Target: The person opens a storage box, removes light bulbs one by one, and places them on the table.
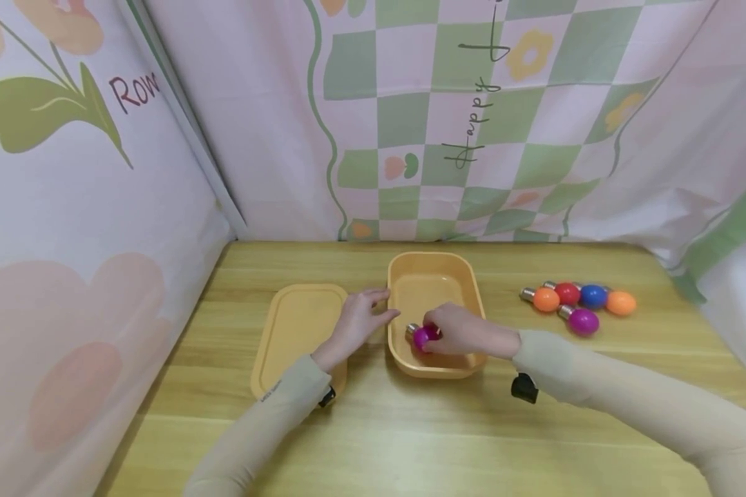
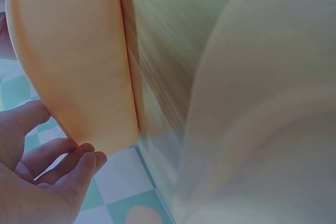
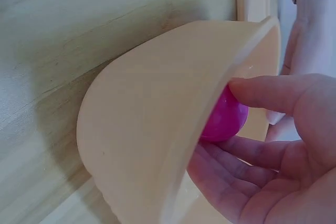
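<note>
My right hand (image 1: 463, 330) pinches a purple toy light bulb (image 1: 421, 338) between thumb and fingers, low inside the yellow-orange container (image 1: 404, 362). The bulb's silver screw base points left, away from my palm. In the right wrist view, the bulb's round magenta end (image 3: 227, 119) shows between thumb and fingers, partly hidden behind the container's wall (image 3: 147, 114). My left hand (image 1: 357, 319) is at the container's left side, with thumb and fingertips touching near the rim. From the left wrist view, its loosely bent fingers (image 2: 81, 163) meet the outer wall (image 2: 79, 61).
A matching flat lid (image 1: 298, 331) lies left of the container, under my left forearm. To the right lie several bulbs: orange (image 1: 546, 299), red (image 1: 568, 294), blue (image 1: 593, 297), another orange (image 1: 622, 302) and purple (image 1: 583, 322). Printed curtains (image 1: 410, 124) stand behind the wooden table (image 1: 423, 442).
</note>
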`<state>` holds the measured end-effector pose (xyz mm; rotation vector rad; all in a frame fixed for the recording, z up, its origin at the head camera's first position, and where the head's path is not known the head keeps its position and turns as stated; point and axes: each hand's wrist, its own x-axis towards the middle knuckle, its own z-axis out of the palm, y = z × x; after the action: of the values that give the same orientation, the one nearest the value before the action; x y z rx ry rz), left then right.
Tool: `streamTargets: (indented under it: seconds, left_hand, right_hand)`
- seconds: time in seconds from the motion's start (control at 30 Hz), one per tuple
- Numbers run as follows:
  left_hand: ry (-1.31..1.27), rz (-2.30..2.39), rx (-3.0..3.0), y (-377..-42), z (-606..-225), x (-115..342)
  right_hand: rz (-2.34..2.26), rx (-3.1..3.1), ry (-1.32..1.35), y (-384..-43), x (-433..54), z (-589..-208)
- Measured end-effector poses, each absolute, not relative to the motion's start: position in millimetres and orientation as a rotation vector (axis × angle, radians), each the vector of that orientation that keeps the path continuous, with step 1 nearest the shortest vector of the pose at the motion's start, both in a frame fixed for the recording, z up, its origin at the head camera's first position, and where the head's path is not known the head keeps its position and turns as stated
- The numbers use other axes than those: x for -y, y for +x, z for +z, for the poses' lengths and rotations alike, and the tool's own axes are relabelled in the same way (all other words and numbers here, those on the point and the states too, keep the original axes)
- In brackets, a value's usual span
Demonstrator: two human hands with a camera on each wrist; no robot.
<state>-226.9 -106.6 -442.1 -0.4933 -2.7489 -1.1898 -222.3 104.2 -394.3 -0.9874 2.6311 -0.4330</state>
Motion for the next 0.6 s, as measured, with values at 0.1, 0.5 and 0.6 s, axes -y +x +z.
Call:
streamTargets:
  seconds: [0.1, 0.5, 0.6]
  left_hand:
    - [-0.489, -1.197, 2.751, -227, -442, 106]
    - [-0.501, -1.241, 2.732, -226, -442, 106]
    - [-0.515, -1.219, 2.729, -225, -441, 106]
  right_hand:
    - [-0.47, -2.633, -0.957, -221, -109, -392]
    - [-0.603, -2.695, -0.977, -218, -132, -374]
    - [-0.64, -2.716, -0.975, -217, -139, -372]
